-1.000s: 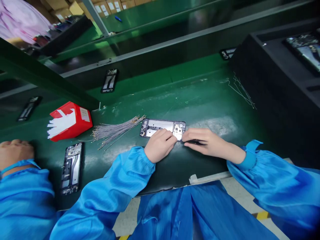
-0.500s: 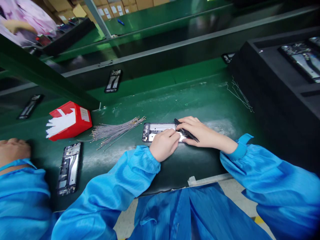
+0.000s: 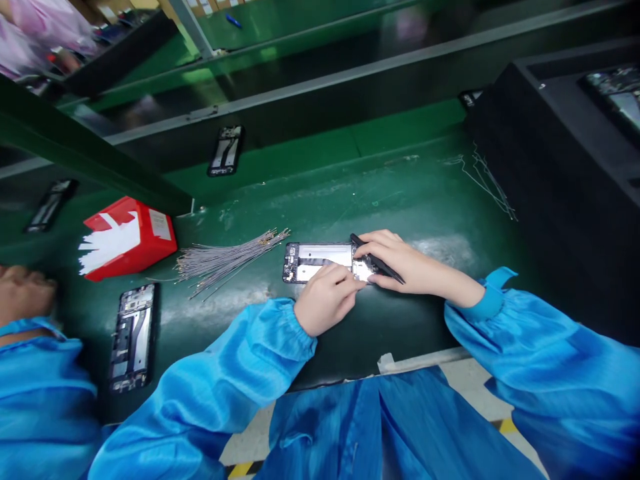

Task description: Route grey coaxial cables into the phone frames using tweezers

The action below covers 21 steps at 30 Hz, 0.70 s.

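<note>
An opened phone lies flat on the green bench in front of me, its inside facing up. My left hand is closed over its lower edge, thumb and fingers pinched near the board end; whatever is between the fingertips is too small to make out. From the other side, my right hand rests at the phone's right end, fingertips touching it. Black tweezers are tucked slantwise under that hand's fingers. Left of the phone is a bundle of thin grey cables with small metal ends.
A red box with white strips stands left, beside a green post. Another opened phone lies nearer me, by a co-worker's hand. Loose cables lie beside a large black tray at right. More phones lie further back.
My left hand has shifted slightly down from the phone's middle, its fingertips now at the lower edge. The right hand stays at the phone's end. The whole view has shifted a little.
</note>
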{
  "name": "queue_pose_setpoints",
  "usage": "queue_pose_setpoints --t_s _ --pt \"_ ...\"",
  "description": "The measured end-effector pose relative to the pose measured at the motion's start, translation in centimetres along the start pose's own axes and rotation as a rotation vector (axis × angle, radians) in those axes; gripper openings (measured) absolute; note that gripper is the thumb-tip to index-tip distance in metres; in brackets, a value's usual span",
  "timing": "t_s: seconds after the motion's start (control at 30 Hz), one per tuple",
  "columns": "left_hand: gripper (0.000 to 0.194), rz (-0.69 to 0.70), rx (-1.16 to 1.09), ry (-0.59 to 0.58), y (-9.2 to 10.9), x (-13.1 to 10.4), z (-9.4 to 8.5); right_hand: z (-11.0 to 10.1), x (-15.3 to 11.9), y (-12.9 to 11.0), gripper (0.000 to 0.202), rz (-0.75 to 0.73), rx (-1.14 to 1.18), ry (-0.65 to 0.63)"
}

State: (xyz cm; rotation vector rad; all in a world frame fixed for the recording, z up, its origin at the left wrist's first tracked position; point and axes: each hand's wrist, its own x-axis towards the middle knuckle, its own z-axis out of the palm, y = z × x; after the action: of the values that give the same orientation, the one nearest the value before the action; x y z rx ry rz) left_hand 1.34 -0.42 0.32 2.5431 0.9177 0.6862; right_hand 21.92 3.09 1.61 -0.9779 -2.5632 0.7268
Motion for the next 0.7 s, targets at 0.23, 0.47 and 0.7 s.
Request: queue_pose_setpoints --t_s 0.23,0.47,0.7 --pt "0.023 0.009 0.018 -0.031 0.0 0.0 -0.1 -0.3 0.4 0.0 0.037 0.011 -0.037 -0.058" --pt "0.024 0.124 0.263 -0.049 0.0 0.2 -0.7 -0.1 1.3 -0.7 0.035 0.034 -0.139 -0.076" --pt "0.028 0.188 0.082 -0.138 -2.9 0.0 -2.3 -0.1 0.9 0.1 0.039 0.031 -0.061 -0.085"
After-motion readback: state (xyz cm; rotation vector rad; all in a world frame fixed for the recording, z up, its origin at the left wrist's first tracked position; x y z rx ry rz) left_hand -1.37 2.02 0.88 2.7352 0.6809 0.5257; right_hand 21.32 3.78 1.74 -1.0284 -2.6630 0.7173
